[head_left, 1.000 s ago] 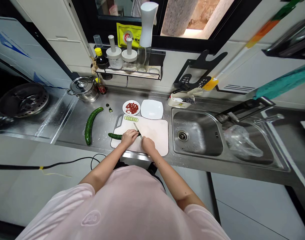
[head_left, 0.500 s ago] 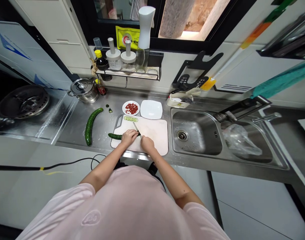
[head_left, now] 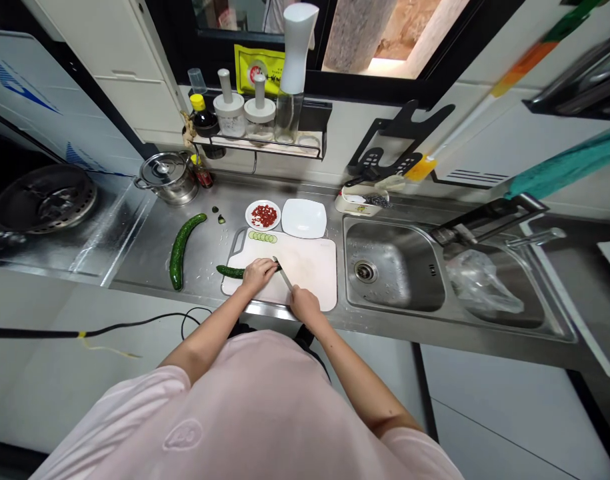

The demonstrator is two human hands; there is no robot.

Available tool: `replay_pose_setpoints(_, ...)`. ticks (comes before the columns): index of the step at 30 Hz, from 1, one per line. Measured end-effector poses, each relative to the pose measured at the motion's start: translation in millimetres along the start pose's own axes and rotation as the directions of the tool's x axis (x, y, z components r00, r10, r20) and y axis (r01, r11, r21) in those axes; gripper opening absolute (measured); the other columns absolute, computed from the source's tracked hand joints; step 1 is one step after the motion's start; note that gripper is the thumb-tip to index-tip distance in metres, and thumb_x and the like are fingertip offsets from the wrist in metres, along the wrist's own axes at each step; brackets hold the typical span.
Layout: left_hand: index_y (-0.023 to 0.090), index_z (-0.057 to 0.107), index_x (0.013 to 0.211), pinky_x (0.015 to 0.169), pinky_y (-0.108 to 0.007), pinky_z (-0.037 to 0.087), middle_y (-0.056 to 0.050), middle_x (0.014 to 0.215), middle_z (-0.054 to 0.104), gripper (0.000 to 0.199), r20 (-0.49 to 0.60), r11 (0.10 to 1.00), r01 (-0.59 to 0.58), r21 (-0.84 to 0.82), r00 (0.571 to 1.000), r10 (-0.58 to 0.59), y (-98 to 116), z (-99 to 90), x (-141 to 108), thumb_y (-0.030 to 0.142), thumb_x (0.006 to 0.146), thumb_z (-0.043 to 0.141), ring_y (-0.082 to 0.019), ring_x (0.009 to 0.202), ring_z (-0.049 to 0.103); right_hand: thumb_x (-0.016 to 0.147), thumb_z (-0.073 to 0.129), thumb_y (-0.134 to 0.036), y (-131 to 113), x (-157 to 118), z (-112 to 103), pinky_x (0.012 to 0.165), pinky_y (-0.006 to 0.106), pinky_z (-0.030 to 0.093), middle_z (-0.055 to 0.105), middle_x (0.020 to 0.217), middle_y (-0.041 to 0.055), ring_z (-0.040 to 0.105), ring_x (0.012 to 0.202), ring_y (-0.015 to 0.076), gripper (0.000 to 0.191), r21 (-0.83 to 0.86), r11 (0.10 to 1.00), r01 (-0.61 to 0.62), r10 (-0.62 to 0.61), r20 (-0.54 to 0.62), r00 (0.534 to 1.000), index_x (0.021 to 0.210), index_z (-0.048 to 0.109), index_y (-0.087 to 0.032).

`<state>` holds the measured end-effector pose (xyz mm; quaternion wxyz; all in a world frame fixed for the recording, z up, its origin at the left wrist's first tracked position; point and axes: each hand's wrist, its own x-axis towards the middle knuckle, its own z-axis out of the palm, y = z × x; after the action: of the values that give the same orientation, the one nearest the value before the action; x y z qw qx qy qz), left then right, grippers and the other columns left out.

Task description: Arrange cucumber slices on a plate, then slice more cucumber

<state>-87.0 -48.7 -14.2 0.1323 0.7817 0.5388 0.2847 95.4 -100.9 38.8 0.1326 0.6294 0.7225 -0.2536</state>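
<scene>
A dark green cucumber [head_left: 229, 271] lies across the lower left of the white cutting board [head_left: 312, 267], its left end past the board's edge. My left hand [head_left: 259, 275] is closed over its right part. In my right hand [head_left: 305, 305] is a knife [head_left: 285, 276], its blade slanting up and left so the tip is at the cucumber's right end. Several thin cucumber slices [head_left: 263, 237] overlap in a row near the board's top left. Behind the board stand a plate of chopped red pieces [head_left: 263, 216] and a white square plate [head_left: 303, 219].
Left of the board lies a whole cucumber [head_left: 183, 250], with small green scraps [head_left: 221, 219] nearby. A lidded steel pot [head_left: 169, 177] stands farther back. To the right is a double sink [head_left: 392, 267], with a plastic bag [head_left: 479, 283] in its right basin. A condiment rack [head_left: 265, 148] hangs behind.
My right hand has moved right and slightly down with the knife, drawing the blade back toward me. My left hand stays on the cucumber. The camera view has shifted slightly.
</scene>
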Motion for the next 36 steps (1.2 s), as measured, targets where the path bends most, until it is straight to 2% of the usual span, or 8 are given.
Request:
replay_pose_setpoints(16, 0.023, 0.069, 0.097, 0.080, -0.028, 0.046, -0.003, 0.096, 0.067, 0.022, 0.012, 1.000, 0.016, 0.011, 1.000, -0.016, 1.6, -2.0, 0.2, 0.031, 0.091, 0.049, -0.015, 0.091, 0.058, 0.093, 0.032, -0.018, -20.1, 35.7, -13.2, 0.075, 0.028, 0.044, 0.066, 0.098, 0.0147, 0.064, 0.092, 0.0221, 0.028, 0.016, 1.000, 0.024, -0.023, -0.056, 0.998, 0.107, 0.055, -0.013)
replay_pose_setpoints(22, 0.024, 0.069, 0.096, 0.079, -0.028, 0.046, -0.003, 0.095, 0.067, 0.021, 0.010, 1.000, 0.012, 0.016, 1.000, -0.012, 2.4, -2.9, 0.1, 0.032, 0.091, 0.049, -0.015, 0.090, 0.058, 0.093, 0.033, -0.017, -16.9, 29.2, -11.8, 0.078, 0.029, 0.043, 0.065, 0.100, 0.0158, 0.063, 0.095, 0.0214, 0.027, 0.017, 1.000, 0.023, -0.022, -0.041, 0.999, 0.109, 0.054, -0.013)
replay_pose_setpoints(29, 0.024, 0.069, 0.096, 0.079, -0.028, 0.046, -0.004, 0.094, 0.067, 0.021, 0.005, 1.000, 0.011, 0.023, 1.000, -0.011, 1.9, -1.8, 0.1, 0.031, 0.091, 0.049, -0.015, 0.089, 0.058, 0.093, 0.033, -0.018, -7.5, 14.8, -3.5, 0.073, 0.030, 0.044, 0.066, 0.096, 0.0152, 0.064, 0.090, 0.0230, 0.025, -0.007, 1.000, 0.021, -0.022, -0.051, 0.998, 0.105, 0.054, -0.013)
replay_pose_setpoints(36, 0.024, 0.069, 0.097, 0.080, -0.028, 0.046, -0.003, 0.095, 0.067, 0.021, 0.006, 1.000, 0.021, 0.006, 1.000, -0.021, 1.9, -2.1, 0.0, 0.031, 0.090, 0.050, -0.015, 0.092, 0.059, 0.092, 0.035, -0.018, -0.4, 2.4, -0.5, 0.073, 0.029, 0.042, 0.065, 0.096, 0.0153, 0.063, 0.091, 0.0228, 0.023, -0.007, 1.000, 0.003, -0.003, -0.005, 1.000, 0.105, 0.054, -0.014)
